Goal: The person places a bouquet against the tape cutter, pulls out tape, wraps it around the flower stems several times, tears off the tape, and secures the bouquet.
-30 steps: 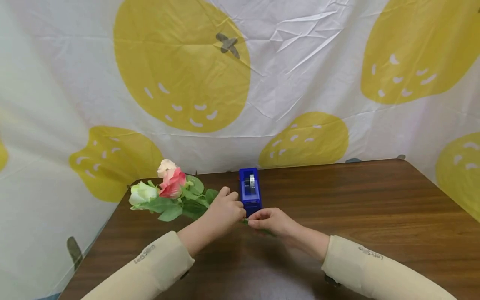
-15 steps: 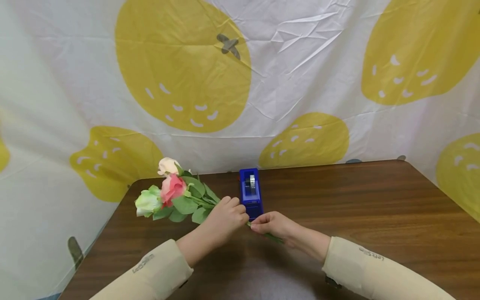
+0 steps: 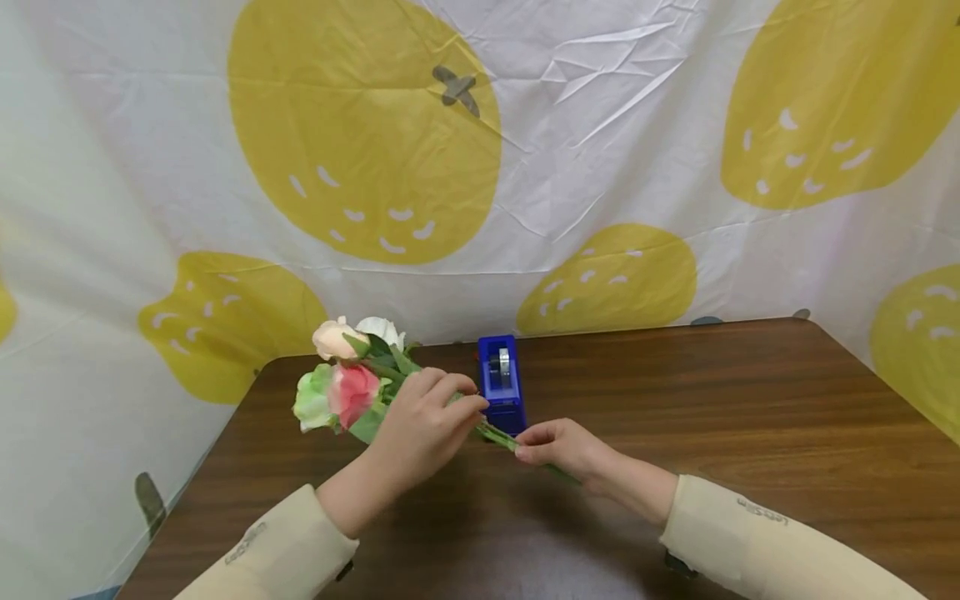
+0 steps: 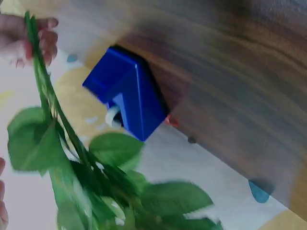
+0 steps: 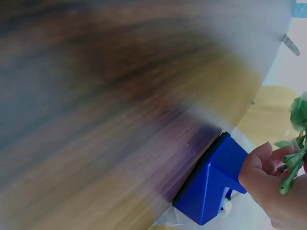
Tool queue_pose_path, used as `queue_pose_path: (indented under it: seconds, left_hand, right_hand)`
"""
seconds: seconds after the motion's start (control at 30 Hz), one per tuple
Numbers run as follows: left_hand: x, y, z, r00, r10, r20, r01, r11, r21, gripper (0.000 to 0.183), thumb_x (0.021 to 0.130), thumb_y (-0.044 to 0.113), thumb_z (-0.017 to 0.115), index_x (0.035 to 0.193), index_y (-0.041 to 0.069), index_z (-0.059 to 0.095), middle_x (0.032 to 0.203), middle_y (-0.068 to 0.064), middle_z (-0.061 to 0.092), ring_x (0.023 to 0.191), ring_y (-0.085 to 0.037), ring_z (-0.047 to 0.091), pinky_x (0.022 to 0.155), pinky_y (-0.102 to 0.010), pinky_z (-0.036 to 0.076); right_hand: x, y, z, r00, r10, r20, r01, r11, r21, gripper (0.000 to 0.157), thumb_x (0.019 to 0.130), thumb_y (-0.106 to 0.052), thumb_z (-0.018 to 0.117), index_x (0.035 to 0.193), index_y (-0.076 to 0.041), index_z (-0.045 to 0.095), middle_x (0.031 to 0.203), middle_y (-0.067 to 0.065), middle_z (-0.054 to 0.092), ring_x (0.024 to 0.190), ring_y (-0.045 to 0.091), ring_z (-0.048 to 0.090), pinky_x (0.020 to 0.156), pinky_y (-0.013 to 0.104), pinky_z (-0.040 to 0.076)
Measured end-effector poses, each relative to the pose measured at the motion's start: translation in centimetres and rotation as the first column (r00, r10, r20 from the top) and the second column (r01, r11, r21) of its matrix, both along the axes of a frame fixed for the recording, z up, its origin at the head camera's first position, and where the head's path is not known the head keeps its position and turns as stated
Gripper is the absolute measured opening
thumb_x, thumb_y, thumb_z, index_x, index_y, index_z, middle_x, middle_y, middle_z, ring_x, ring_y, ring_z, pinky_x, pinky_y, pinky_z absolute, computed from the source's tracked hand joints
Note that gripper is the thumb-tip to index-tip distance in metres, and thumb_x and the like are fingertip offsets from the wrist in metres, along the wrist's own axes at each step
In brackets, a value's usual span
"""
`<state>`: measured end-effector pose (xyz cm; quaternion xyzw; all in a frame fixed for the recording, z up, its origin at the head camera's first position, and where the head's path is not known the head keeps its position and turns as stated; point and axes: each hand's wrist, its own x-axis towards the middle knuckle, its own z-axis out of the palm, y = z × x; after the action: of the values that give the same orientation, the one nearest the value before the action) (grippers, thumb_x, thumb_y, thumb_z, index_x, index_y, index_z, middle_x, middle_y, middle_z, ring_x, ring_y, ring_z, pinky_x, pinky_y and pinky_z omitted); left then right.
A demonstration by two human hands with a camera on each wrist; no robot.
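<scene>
Artificial roses [image 3: 352,392] in pink, pale green, peach and white form a bunch at the left of the head view. Their green stems [image 4: 45,81] run down to my right hand [image 3: 562,446], which pinches them near the lower ends with thumb and fingers. My left hand [image 3: 431,417] lies over the upper stems in the head view, fingers loosely extended. In the left wrist view its fingertips [image 4: 2,196] show at the left edge, apart from the stems. Just behind the stems stands a blue tape dispenser [image 3: 501,383] with a small tape roll in it.
The brown wooden table [image 3: 712,400] stretches to the right and toward the front. A white curtain [image 3: 600,150] printed with yellow fruit hangs behind its back edge and along the sides.
The bunch has turned and gathered closer, bringing the white rose into view. My left hand has shifted left along the stems and loosened its fingers; my right hand moved slightly right.
</scene>
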<state>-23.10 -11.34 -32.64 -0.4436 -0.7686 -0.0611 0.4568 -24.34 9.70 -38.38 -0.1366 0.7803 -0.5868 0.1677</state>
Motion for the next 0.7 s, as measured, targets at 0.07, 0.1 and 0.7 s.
queue_pose_path:
  seconds: [0.07, 0.1, 0.7]
  left_hand:
    - [0.0, -0.4, 0.5, 1.0, 0.002, -0.002, -0.002, 0.999, 0.054, 0.014, 0.071, 0.015, 0.075, 0.083, 0.012, 0.069, 0.086, -0.005, 0.063, 0.075, -0.022, 0.053, 0.064, -0.034, 0.042]
    - [0.1, -0.7, 0.7, 1.0, 0.005, 0.006, -0.006, 0.997, 0.082, 0.013, 0.072, 0.016, 0.073, 0.083, 0.012, 0.069, 0.087, -0.005, 0.063, 0.076, -0.023, 0.053, 0.065, -0.035, 0.042]
    - [1.2, -5.9, 0.0, 0.984, -0.029, 0.177, -0.093, 0.76, 0.643, 0.008, 0.084, 0.003, 0.057, 0.086, -0.003, 0.063, 0.089, -0.015, 0.062, 0.082, -0.026, 0.049, 0.077, -0.029, 0.031]
  right_hand:
    - [0.0, 0.3, 0.0, 1.0, 0.004, -0.006, -0.004, 1.0, -0.012, 0.027, 0.083, -0.006, 0.063, 0.103, 0.012, 0.06, 0.077, -0.005, 0.061, 0.075, 0.008, 0.052, 0.071, 0.026, 0.043]
    - [0.0, 0.5, 0.0, 1.0, 0.004, -0.006, -0.004, 1.0, -0.02, 0.027, 0.082, -0.005, 0.063, 0.102, 0.012, 0.06, 0.077, -0.005, 0.06, 0.075, 0.009, 0.052, 0.072, 0.027, 0.043]
    - [1.2, 5.0, 1.7, 0.994, -0.096, 0.053, 0.098, 0.994, -0.037, 0.02, 0.079, -0.012, 0.065, 0.096, -0.003, 0.06, 0.084, -0.003, 0.056, 0.084, 0.015, 0.048, 0.077, 0.032, 0.039]
